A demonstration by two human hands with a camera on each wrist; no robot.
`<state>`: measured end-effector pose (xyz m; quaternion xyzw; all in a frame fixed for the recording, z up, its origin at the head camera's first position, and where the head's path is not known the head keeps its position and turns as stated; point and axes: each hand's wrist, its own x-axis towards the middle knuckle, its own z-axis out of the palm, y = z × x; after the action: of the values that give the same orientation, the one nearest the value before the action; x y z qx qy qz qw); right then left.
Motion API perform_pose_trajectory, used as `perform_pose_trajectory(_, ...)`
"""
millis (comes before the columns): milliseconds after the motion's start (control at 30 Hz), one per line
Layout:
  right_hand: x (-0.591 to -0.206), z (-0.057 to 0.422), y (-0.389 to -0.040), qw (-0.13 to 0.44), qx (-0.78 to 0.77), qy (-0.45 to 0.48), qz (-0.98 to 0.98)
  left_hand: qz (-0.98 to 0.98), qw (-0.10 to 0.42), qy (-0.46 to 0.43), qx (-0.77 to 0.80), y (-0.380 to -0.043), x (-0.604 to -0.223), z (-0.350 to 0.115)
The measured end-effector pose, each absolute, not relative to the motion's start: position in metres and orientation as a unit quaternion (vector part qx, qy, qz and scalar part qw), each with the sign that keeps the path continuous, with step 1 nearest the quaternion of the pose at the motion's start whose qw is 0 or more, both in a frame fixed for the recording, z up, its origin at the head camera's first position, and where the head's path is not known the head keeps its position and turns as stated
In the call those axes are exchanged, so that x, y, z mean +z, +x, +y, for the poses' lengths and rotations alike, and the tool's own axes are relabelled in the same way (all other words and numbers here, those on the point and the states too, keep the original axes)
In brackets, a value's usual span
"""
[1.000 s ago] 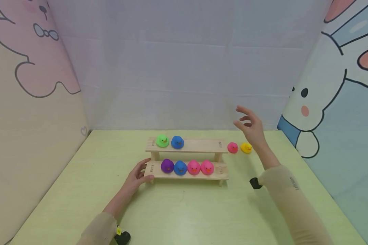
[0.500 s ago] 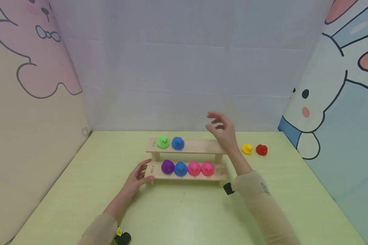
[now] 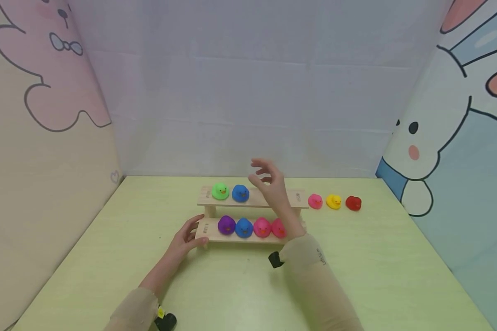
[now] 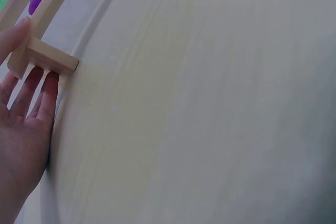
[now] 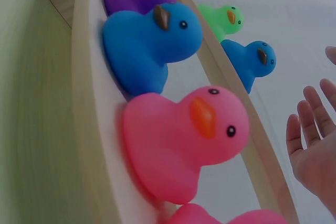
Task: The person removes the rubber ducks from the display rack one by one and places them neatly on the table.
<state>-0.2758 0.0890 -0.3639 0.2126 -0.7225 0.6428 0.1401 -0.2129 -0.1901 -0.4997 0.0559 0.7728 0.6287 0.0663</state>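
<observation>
Head view, left grip (image 3: pixel 186 236) on wooden rack (image 3: pixel 256 198), rounded ducks (image 3: pixel 244 228)

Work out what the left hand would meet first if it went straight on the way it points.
The wooden stand: the left hand grips the end of its lower shelf. Beyond that, probably the purple duck, though depth is hard to judge.

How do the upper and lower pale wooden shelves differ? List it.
The upper shelf stands higher and farther back than the lower shelf. The upper shows a green toy duck and a blue duck; the lower bears a purple duck, a blue duck and two pink ducks. The left hand grips the lower shelf, not the upper. Both are long wooden boards.
</observation>
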Motion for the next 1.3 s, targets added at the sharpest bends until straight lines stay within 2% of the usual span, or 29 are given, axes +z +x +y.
perform_pose_trajectory(400, -0.371, 0.090, -0.279, 0.011, 0.581, 0.256, -0.772, 0.773, 0.065, 0.056, 0.629, -0.214, -0.502, -0.191)
perform_pose_trajectory(533, -0.371, 0.091, -0.278, -0.014, 0.558, 0.276, -0.782, 0.774, 0.062, 0.054, 0.627, -0.214, -0.500, -0.191)
perform_pose_trajectory(733, -0.371, 0.092, -0.275, -0.033, 0.536, 0.286, -0.793, 0.774, 0.064, 0.054, 0.628, -0.212, -0.499, -0.190)
perform_pose_trajectory(1300, -0.376, 0.095, -0.278, -0.037, 0.533, 0.295, -0.792, 0.773, 0.063, 0.062, 0.628, -0.215, -0.501, -0.190)
